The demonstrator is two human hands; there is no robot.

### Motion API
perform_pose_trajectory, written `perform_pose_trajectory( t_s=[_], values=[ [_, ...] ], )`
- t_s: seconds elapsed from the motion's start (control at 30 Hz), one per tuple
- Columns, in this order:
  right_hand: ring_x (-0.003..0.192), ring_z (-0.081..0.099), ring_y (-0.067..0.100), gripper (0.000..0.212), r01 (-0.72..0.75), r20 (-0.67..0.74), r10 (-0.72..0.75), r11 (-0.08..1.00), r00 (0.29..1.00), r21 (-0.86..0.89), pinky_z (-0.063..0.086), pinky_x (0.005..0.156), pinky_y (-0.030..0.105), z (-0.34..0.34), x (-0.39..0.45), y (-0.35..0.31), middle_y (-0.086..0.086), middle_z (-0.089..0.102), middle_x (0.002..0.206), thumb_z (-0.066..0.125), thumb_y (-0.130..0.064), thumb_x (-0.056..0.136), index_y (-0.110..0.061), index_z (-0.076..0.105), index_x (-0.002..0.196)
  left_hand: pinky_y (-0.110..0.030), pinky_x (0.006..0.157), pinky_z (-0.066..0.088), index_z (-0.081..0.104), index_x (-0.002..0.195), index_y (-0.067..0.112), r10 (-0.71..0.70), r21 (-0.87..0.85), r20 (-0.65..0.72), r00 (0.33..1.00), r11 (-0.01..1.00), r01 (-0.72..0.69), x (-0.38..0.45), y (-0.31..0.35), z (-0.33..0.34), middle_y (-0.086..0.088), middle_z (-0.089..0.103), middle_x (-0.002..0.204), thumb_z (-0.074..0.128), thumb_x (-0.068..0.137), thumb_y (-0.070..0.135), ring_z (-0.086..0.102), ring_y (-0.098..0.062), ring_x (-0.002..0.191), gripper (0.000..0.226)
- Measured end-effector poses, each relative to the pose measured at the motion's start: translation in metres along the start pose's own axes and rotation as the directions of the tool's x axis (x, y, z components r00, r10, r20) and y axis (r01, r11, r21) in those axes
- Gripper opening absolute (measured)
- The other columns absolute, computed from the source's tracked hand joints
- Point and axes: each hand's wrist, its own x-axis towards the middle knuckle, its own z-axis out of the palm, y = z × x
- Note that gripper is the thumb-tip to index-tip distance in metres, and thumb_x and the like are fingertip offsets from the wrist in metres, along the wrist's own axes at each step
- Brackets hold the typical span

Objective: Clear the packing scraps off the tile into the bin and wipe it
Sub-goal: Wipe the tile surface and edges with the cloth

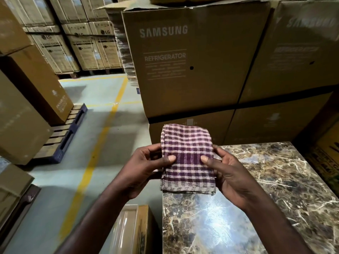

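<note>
**Bare arms, bare hands**

We see two forearms, uncovered from the lower frame edge up to the wrists, with no sleeve, glove, watch or ring on either. The left hand (146,165) and right hand (230,173) show short, pale thumbnails. Both arms are lean, with the wrists narrower than the hands.

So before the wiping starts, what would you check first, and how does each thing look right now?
1. Cloth folded into a pad: ok.
2. Left hand holds the cloth, thumb on top: ok.
3. Right hand holds the other edge: ok.
4. Tile free of packing scraps: ok on the visible part; the near right corner is out of view.
5. Cloth touching the tile: not ok, it is held above the tile's left edge.
6. Bin within reach: cannot tell, none clearly in view.
</note>
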Motion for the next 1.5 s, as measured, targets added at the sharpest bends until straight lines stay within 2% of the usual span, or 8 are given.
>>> perform_pose_trajectory(
  t_s=[0.17,0.33,0.6,0.7,0.9,1.03,1.23,1.5],
  values=[
    [0.111,0.076,0.032,0.046,0.131,0.03,-0.128,0.983,0.991,-0.127,0.065,0.085,0.04,-0.001,0.003,-0.006,0.016,0.077,0.123,0.068,0.005,0.09,-0.014,0.068,0.131,-0.06,0.094,0.06,0.078,0.121,0.006,0.107,0.096,-0.015,0.994,0.99,-0.105,-0.002,0.005,-0.006,-0.018,0.076,0.125,0.08,0.086,0.003,0.073,-0.043,0.112,0.035],
    [0.11,0.076,0.032,0.033,0.264,0.089,-0.254,0.956,0.963,-0.129,0.062,0.095,0.042,0.001,0.001,-0.002,0.02,0.078,0.116,0.069,-0.001,0.083,-0.01,0.082,0.112,-0.034,0.068,0.06,0.079,0.097,0.007,0.102,-0.021,-0.046,0.994,0.995,-0.103,-0.006,0.001,-0.01,-0.014,0.077,0.105,0.075,0.085,0.002,0.072,-0.028,0.086,0.014],
    [0.114,0.072,0.037,0.049,0.329,0.199,-0.286,0.916,0.937,-0.232,0.062,0.088,0.039,-0.007,0.01,0.012,0.022,0.076,0.114,0.04,0.03,0.092,0.002,0.074,0.072,-0.031,0.086,0.06,0.068,0.092,-0.005,0.11,-0.025,0.01,0.994,0.994,-0.11,-0.014,-0.011,-0.017,-0.019,0.072,0.132,0.058,0.094,-0.007,0.067,-0.034,0.128,0.011],
    [0.105,0.072,0.034,0.049,0.333,0.208,-0.28,0.896,0.937,-0.293,0.06,0.083,0.035,-0.007,0.011,0.015,0.018,0.075,0.105,0.036,0.026,0.096,0.001,0.073,0.075,-0.033,0.091,0.056,0.065,0.097,-0.006,0.115,-0.038,0.015,0.993,0.993,-0.114,-0.015,-0.019,-0.022,-0.019,0.069,0.138,0.043,0.103,-0.001,0.065,-0.038,0.13,0.023],
    [0.104,0.067,0.027,0.018,0.235,0.237,-0.173,0.936,0.956,-0.263,0.06,0.079,0.035,-0.002,0.017,0.023,0.01,0.071,0.119,0.061,-0.019,0.104,-0.006,0.071,0.11,-0.034,0.081,0.058,0.06,0.099,0.001,0.126,0.102,-0.055,0.991,0.988,-0.12,-0.026,-0.034,-0.022,-0.019,0.071,0.111,0.084,0.09,0.004,0.07,-0.029,0.103,0.026],
    [0.118,0.07,0.026,0.047,0.208,0.235,-0.132,0.918,0.963,-0.337,0.061,0.093,0.04,0.008,0.033,0.043,0.004,0.072,0.128,0.079,-0.002,0.09,-0.024,0.066,0.129,-0.045,0.09,0.062,0.058,0.127,0.017,0.049,-0.016,-0.144,0.988,0.999,-0.052,-0.034,-0.057,-0.03,-0.022,0.073,0.122,0.086,0.082,-0.006,0.074,-0.037,0.109,0.058],
    [0.108,0.075,0.029,0.044,-0.003,0.25,0.104,0.928,0.963,-0.373,0.062,0.09,0.048,0.033,0.066,0.093,0.011,0.077,0.123,0.069,0.007,0.096,-0.014,0.062,0.134,-0.06,0.103,0.056,0.048,0.149,0.042,-0.037,-0.208,-0.205,0.978,0.978,-0.006,-0.059,-0.117,-0.064,-0.03,0.067,0.134,0.083,0.084,-0.01,0.069,-0.046,0.12,0.09],
    [0.102,0.076,0.029,0.041,-0.024,0.296,0.33,0.703,0.896,-0.711,0.066,0.073,0.046,0.071,0.126,0.223,0.01,0.073,0.114,0.069,-0.004,0.101,-0.035,0.067,0.129,-0.053,0.101,0.06,0.057,0.144,0.022,-0.132,-0.237,-0.605,0.785,0.971,-0.02,-0.099,-0.238,-0.11,-0.014,0.073,0.134,0.08,0.089,-0.007,0.072,-0.039,0.121,0.066]
  ],
)
